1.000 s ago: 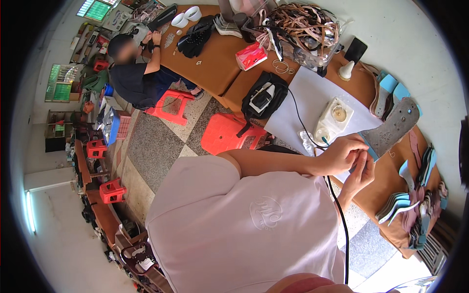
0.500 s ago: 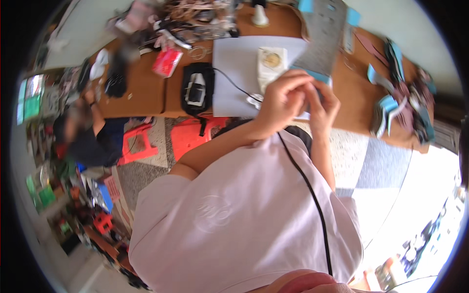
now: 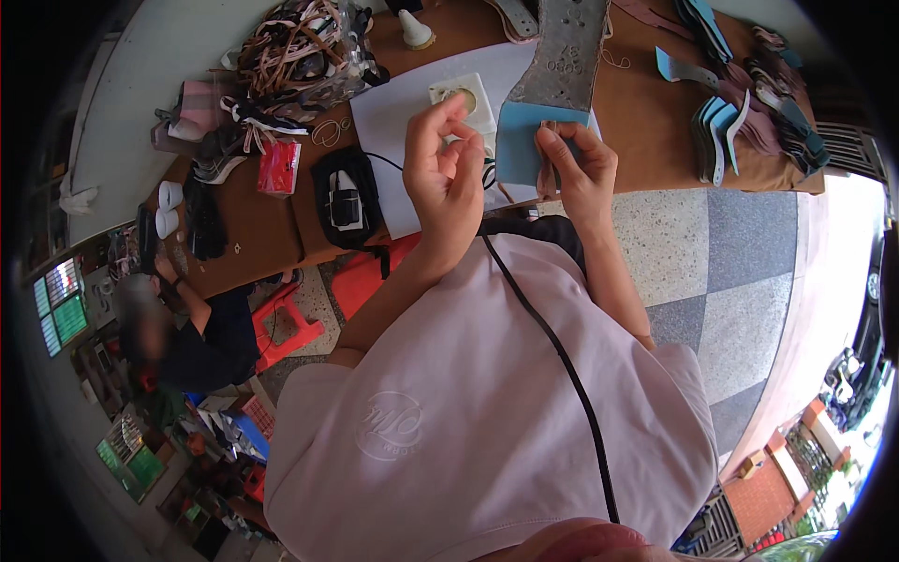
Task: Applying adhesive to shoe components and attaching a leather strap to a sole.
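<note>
Hands [image 3: 449, 178] lower now, flat blue sheet [image 3: 520, 140].

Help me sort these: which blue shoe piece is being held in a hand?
The flat blue piece under the grey panel, pinched by the right hand; the other blue pieces lie stacked on the table.

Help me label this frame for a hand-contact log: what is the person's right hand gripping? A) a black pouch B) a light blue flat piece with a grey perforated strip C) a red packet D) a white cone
B: the right hand pinches the light blue flat piece below the grey perforated strip.
</note>
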A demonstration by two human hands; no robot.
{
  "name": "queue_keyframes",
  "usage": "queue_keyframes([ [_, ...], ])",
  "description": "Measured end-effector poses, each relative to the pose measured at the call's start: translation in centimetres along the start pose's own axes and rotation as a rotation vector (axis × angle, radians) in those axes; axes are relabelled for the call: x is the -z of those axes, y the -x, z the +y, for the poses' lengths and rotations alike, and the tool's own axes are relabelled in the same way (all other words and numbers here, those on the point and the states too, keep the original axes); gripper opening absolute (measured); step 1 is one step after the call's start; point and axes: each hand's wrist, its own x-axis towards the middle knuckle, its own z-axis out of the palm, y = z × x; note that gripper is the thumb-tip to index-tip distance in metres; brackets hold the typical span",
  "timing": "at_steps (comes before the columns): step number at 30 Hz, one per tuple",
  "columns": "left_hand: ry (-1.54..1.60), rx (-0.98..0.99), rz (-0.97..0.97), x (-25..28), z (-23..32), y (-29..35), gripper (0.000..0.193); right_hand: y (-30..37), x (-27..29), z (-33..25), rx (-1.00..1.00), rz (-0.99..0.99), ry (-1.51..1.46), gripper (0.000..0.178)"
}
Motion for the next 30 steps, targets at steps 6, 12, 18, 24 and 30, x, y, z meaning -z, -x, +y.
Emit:
queue_keyframes([
  [6,0.226,0.521,-0.160,-0.2,-0.8,-0.9,0.030,0.0,0.2,0.3,0.036,-0.038,0.045,0.006],
  [12,0.478,0.619,-0.184,-1.7,-2.1,0.2,0.026,0.2,0.8,0.2,0.079,-0.071,0.071,0.006],
  [18,0.599,0.714,-0.079,-1.5,-2.1,-1.0,0.031,0.6,1.7,-1.5,-0.123,-0.213,-0.283,0.009],
  [24,0.502,0.682,-0.033,-0.4,-1.8,-1.9,0.032,0.8,3.8,-1.3,-0.098,-0.198,-0.300,0.010],
  [30,0.457,0.548,-0.040,0.3,-2.2,-1.8,0.018,1.1,4.7,-0.5,-0.190,-0.116,-0.320,0.012],
])
